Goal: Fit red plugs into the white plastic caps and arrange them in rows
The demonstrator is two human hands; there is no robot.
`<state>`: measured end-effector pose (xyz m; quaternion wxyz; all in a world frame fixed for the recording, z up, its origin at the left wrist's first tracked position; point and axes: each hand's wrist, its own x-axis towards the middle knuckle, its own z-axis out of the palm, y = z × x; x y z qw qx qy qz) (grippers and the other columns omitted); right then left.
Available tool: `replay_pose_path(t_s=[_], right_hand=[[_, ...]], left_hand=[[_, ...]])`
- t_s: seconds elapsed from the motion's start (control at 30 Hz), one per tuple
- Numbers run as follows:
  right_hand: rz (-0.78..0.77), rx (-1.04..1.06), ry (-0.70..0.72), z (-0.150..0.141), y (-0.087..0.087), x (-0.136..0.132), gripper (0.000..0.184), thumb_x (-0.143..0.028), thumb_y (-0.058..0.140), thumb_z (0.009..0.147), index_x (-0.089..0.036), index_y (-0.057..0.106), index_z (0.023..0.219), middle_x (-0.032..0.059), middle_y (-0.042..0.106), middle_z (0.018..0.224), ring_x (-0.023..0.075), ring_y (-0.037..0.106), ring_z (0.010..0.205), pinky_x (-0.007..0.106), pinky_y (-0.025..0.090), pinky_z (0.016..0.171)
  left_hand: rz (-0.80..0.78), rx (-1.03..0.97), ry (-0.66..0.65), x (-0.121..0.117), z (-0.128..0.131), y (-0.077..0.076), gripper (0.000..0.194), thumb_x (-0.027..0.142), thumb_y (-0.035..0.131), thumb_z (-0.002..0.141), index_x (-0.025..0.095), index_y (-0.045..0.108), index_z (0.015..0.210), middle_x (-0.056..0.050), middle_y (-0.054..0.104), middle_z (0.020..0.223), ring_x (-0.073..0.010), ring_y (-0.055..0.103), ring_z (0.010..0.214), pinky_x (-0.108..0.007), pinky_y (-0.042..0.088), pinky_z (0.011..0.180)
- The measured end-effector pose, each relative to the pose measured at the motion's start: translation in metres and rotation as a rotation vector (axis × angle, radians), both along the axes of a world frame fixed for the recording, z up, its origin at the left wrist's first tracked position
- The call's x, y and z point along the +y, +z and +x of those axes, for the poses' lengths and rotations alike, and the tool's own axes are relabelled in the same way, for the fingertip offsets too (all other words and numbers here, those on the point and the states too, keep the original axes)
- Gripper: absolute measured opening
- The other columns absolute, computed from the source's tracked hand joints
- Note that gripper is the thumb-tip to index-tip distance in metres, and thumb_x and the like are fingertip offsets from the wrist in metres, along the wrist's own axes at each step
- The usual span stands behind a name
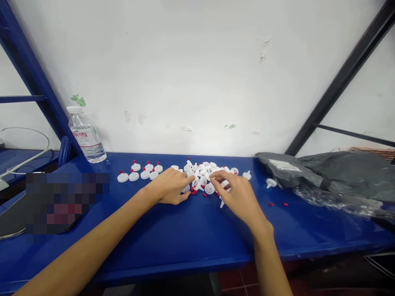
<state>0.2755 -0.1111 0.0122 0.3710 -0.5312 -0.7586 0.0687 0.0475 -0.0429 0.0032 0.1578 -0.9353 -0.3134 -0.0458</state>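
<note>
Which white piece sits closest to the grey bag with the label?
The rightmost white piece, apart from the pile and just beside the grey bag; every other white piece lies farther left.

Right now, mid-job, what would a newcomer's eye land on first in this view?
Most likely the heap of white plastic pieces at the centre of the blue table, with the left hand and the right hand at its near edge. Next, the red-tipped white pieces grouped left of the heap. Then the clear water bottle near the wall at far left and the dark plastic bags on the right.
</note>
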Motion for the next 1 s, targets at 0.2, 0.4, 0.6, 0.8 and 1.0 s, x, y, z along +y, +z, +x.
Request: replay_pose_path(t_s=[0.2,0.4,0.6,0.8,1.0], right_hand=[[-0.005,0.007,0.003,-0.001,0.000,0.000,0.019,-0.030,0.052,0.098,-0.027,0.071,0.101,0.0003,0.075,0.091,0.0187,0.071,0.082,0.029,0.053,0.070],[-0.006,0.016,0.004,-0.002,0.002,-0.001,0.022,-0.035,0.051,0.099,-0.027,0.071,0.102,0.0009,0.076,0.090,0.0199,0.070,0.081,0.029,0.052,0.069],[-0.078,0.064,0.083,-0.007,0.004,-0.005,0.032,-0.045,0.046,0.101,-0.029,0.071,0.114,0.0026,0.077,0.099,0.0218,0.072,0.085,0.030,0.054,0.071],[-0.136,0.114,0.124,-0.007,0.002,-0.004,0.033,-0.045,0.052,0.099,-0.031,0.065,0.125,0.0020,0.078,0.095,0.0223,0.074,0.085,0.032,0.056,0.075],[-0.032,0.159,-0.020,-0.006,0.006,-0.005,0.025,-0.046,0.061,0.093,-0.029,0.072,0.108,0.0012,0.077,0.090,0.0203,0.073,0.076,0.029,0.056,0.067]], left_hand=[[-0.015,-0.081,0.006,-0.004,-0.004,0.007,0.018,0.035,0.053,0.086,0.021,0.061,0.093,-0.007,0.070,0.080,-0.0242,0.065,0.067,-0.033,0.034,0.056],[-0.133,-0.552,-0.001,-0.006,-0.011,0.013,0.021,0.029,0.049,0.089,0.020,0.065,0.099,0.000,0.063,0.067,-0.0160,0.056,0.057,-0.030,0.039,0.059],[-0.386,-0.903,-0.054,-0.016,0.008,0.005,0.020,0.029,0.057,0.088,0.021,0.060,0.105,0.000,0.070,0.082,-0.0124,0.063,0.059,-0.025,0.047,0.058],[-0.469,-0.900,-0.067,-0.026,0.027,-0.008,0.038,0.033,0.065,0.085,0.028,0.053,0.121,0.000,0.074,0.107,-0.0130,0.071,0.067,-0.026,0.052,0.067],[-0.493,-0.847,-0.052,-0.025,0.025,-0.004,0.055,0.040,0.069,0.084,0.028,0.045,0.133,-0.002,0.071,0.114,-0.0127,0.067,0.067,-0.027,0.050,0.063]])
